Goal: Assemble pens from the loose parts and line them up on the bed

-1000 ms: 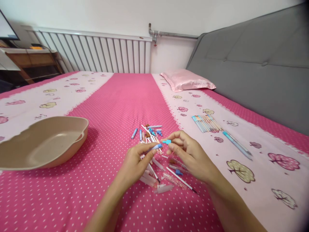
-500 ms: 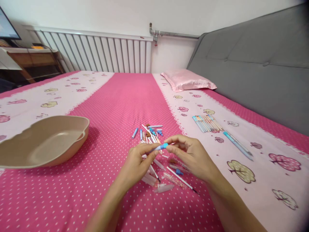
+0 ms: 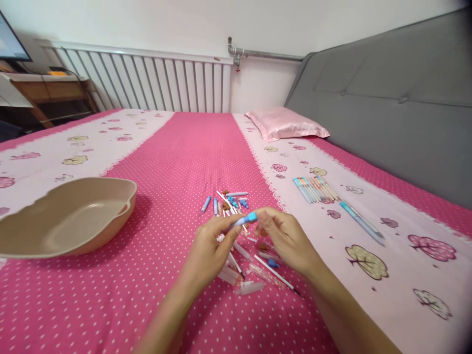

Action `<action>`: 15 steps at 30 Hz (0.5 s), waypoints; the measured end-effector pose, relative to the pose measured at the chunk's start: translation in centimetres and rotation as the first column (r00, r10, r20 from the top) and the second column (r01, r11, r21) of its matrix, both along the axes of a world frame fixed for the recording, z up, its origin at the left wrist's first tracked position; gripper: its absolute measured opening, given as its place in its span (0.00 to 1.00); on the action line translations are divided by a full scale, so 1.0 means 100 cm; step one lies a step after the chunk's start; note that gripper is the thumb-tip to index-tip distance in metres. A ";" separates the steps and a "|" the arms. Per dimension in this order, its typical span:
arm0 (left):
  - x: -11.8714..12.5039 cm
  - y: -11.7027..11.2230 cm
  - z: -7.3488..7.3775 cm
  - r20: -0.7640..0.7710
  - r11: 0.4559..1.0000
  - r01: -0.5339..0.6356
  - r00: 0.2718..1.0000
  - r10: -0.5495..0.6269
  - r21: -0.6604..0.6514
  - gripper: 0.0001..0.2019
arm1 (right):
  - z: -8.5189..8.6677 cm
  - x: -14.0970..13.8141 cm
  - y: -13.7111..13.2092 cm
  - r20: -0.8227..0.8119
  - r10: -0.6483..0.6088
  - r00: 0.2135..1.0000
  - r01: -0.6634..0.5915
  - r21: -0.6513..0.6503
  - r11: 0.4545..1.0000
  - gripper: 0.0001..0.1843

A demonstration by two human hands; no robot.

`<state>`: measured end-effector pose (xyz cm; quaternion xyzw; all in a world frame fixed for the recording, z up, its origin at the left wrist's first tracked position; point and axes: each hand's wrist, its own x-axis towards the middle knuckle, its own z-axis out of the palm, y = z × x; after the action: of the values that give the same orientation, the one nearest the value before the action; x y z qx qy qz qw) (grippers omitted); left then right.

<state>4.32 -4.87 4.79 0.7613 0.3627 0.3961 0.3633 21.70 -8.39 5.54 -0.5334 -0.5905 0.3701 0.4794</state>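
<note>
My left hand (image 3: 212, 241) is closed around a light-blue pen barrel (image 3: 239, 222) with a bright cyan end piece, pointing right and slightly up. Right beside that cyan end, my right hand (image 3: 282, 236) has its fingers curled in and the thumb against them; whatever they may hold is hidden. Below and behind both hands lies a loose pile of pen parts: white refills (image 3: 275, 272), clear pinkish tubes (image 3: 250, 287), blue clip pieces (image 3: 273, 263) and brown pieces (image 3: 225, 192). Two short blue-purple barrels (image 3: 206, 204) lie at the pile's far left.
A beige basin (image 3: 84, 221) stands on the pink dotted bedspread (image 3: 147, 305) at left. On the right, a row of pens (image 3: 315, 189) lies side by side, with blue pens (image 3: 361, 222) nearer me. Farther back are a pink pillow (image 3: 285, 124), grey headboard (image 3: 391, 88) and radiator (image 3: 147, 81).
My right hand has shifted off the cyan end, its thumb and fingers turned inward, so more of that end shows. The left hand keeps its hold, the pen tilted slightly more upward.
</note>
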 end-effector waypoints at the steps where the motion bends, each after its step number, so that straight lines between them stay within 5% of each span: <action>1: 0.000 -0.001 0.002 0.056 0.999 -0.007 0.998 0.009 -0.047 0.13 | 0.001 -0.001 0.000 -0.011 -0.002 1.000 0.002 0.004 1.000 0.21; 5: -0.002 -0.008 0.010 0.338 0.971 0.028 0.939 0.055 -0.236 0.15 | 0.002 -0.010 -0.003 0.006 0.071 0.997 -0.071 -0.060 0.996 0.16; 9: 0.002 -0.016 0.016 0.610 0.909 0.223 0.791 0.043 -0.353 0.15 | -0.006 -0.027 -0.007 0.056 0.175 0.983 -0.171 -0.074 0.983 0.13; 15: 0.007 -0.019 0.019 0.747 0.856 0.357 0.663 0.050 -0.374 0.12 | -0.016 -0.036 -0.007 -0.007 0.196 0.981 -0.196 -0.094 0.976 0.08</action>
<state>5.03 -6.75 6.67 0.4478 0.2058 0.5285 0.6913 18.14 -9.12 3.97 -0.4950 -0.6228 0.4423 0.4142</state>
